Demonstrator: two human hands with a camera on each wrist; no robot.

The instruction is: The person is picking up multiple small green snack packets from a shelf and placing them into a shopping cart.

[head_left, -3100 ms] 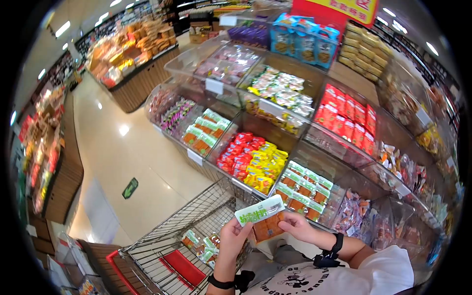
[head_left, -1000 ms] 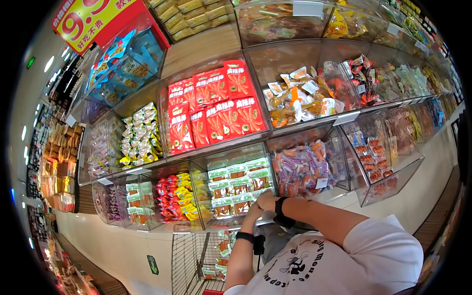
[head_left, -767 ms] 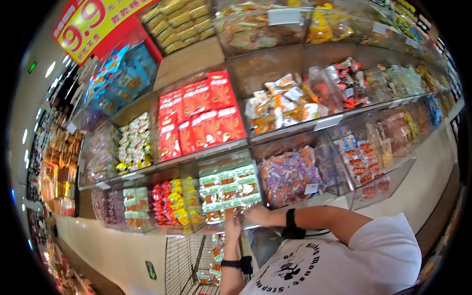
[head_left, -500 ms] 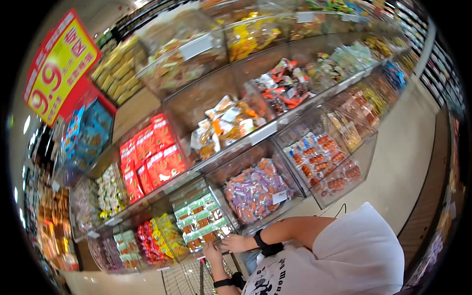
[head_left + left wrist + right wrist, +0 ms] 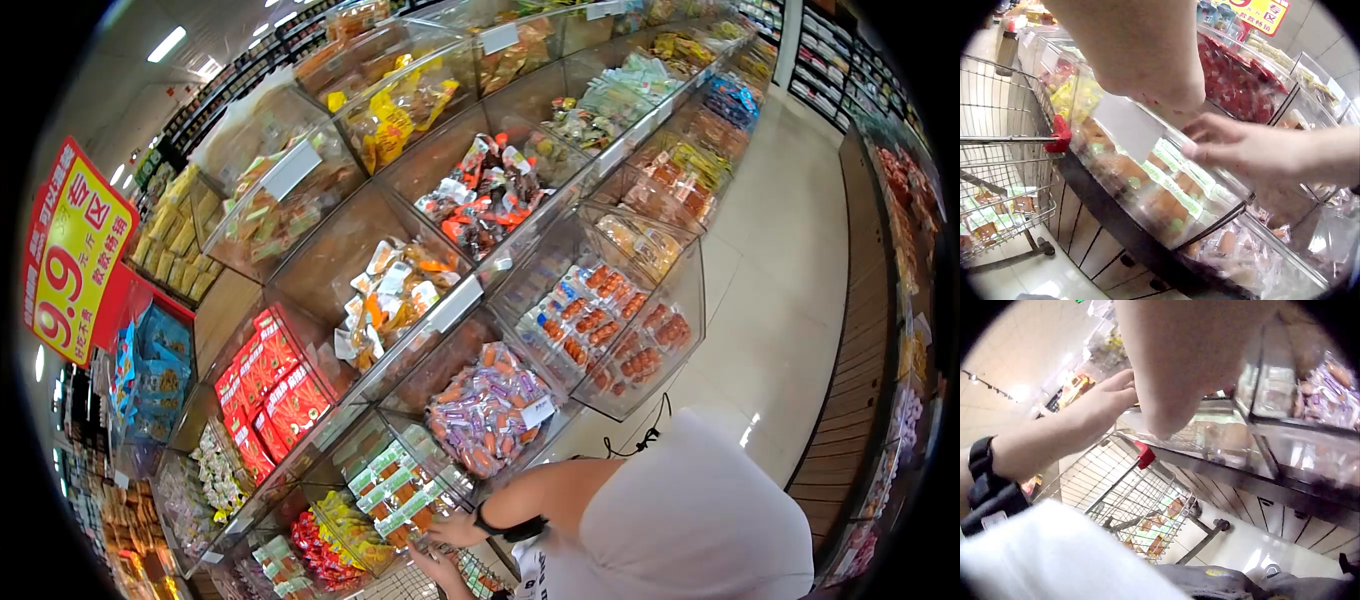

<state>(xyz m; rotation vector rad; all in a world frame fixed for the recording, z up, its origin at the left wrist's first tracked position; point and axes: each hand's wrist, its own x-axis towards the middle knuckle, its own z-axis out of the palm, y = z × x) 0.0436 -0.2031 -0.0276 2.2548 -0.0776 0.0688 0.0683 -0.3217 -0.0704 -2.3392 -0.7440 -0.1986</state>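
In the head view, my left hand (image 5: 437,568) and right hand (image 5: 457,530) are close together at the front edge of a clear bin (image 5: 440,455). Rows of flat snack packets (image 5: 392,482), brown with green-and-white labels, fill that bin. From the left wrist, the right hand (image 5: 1244,147) reaches over the bin's clear front wall, fingers loosely bent and nothing seen in them. The left hand (image 5: 1147,75) hangs over the same wall, its fingertips hidden. From the right wrist, the left hand's fingers (image 5: 1124,387) reach behind the right hand (image 5: 1169,394).
A wire shopping cart (image 5: 1107,469) stands against the display, with similar packets (image 5: 1157,534) inside. Neighbouring bins hold purple-wrapped sausages (image 5: 490,410), red bags (image 5: 270,400) and yellow packets (image 5: 350,525). A protruding clear bin (image 5: 610,330) borders the aisle floor (image 5: 760,290).
Earlier both hands held a green-and-white-labelled packet above the cart; now they are at the bin without it in sight. The head view has swung right along the display.
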